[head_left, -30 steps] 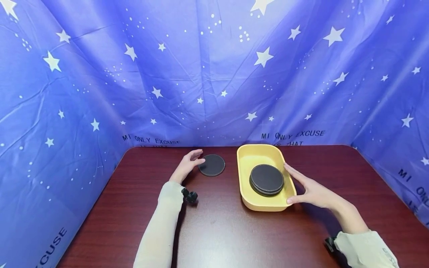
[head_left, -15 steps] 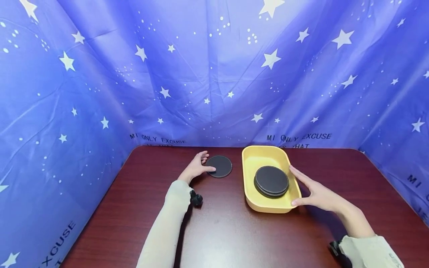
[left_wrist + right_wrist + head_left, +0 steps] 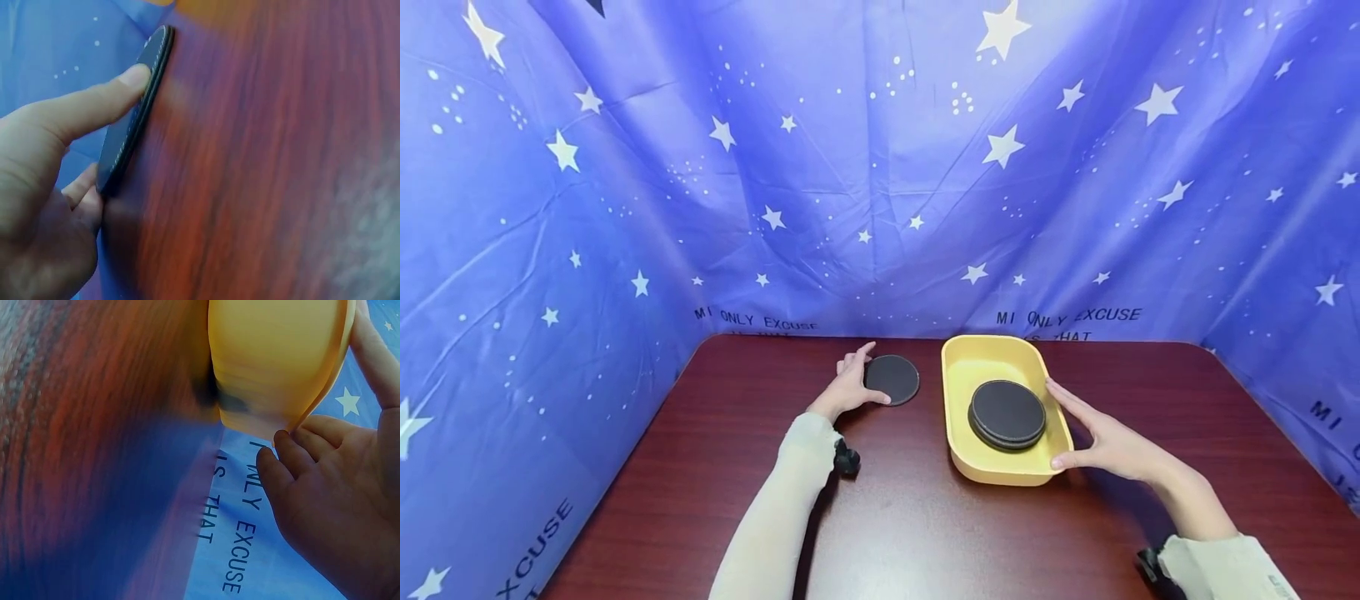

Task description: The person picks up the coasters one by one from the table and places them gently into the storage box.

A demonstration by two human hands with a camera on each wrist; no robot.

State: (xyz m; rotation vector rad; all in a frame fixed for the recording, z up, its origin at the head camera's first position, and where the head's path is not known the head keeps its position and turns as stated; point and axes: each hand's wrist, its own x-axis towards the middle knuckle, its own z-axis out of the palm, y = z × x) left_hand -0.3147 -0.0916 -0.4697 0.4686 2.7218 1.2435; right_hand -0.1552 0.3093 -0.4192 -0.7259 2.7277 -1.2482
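A black round coaster (image 3: 892,380) with pale edge stitching lies flat on the table. My left hand (image 3: 847,390) is at its left side. In the left wrist view the thumb (image 3: 134,78) touches the coaster's face by the stitched edge, and other fingers (image 3: 87,194) are at its lower end. A yellow rectangular bin (image 3: 955,433) stands to the right, with a stack of similar black coasters (image 3: 1009,410) inside. My right hand (image 3: 1108,443) rests against the bin's right side, fingers extended along the rim and thumb at the near right corner.
The reddish-brown wooden table (image 3: 895,533) extends around the bin and coaster. Behind it and at both sides hangs a blue cloth (image 3: 820,183) with white stars and lettering. Black wrist mounts (image 3: 847,458) sit at both sleeves.
My left hand has moved right and nearer, its thumb shifting from the coaster's left side to its near edge. My right hand stays at the bin. The whole view shifts slightly.
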